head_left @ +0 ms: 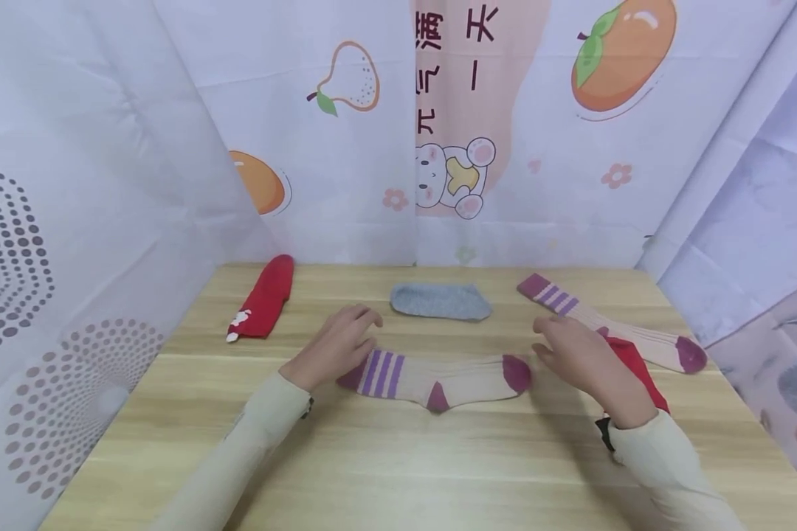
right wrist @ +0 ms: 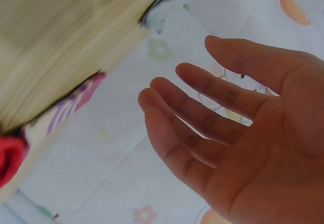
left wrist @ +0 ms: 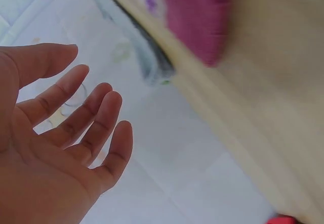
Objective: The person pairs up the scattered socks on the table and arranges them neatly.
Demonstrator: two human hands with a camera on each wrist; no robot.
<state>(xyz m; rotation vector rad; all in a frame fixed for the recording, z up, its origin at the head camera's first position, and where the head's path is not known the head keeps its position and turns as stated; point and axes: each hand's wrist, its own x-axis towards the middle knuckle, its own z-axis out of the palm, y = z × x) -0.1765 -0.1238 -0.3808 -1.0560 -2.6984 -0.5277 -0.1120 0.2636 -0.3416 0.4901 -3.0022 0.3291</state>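
A cream sock (head_left: 412, 377) with purple stripes and a maroon heel and toe lies flat between the two hands in the head view. Over its striped cuff end is the left hand (head_left: 335, 345), fingers loosely bent and holding nothing. The right hand (head_left: 581, 359) hovers near the toe end, also with nothing in it. Both wrist views show relaxed, spread fingers: the left hand (left wrist: 66, 123) and the right hand (right wrist: 228, 128). Partly behind the right hand lie a second striped sock (head_left: 651, 345) and a red sock (head_left: 637, 372), mostly hidden.
A grey ankle sock (head_left: 440, 302) lies at the back middle of the wooden table (head_left: 398, 472). Another red sock (head_left: 266, 299) with a white figure lies at the back left. A printed curtain (head_left: 345, 184) hangs along the table's far edge.
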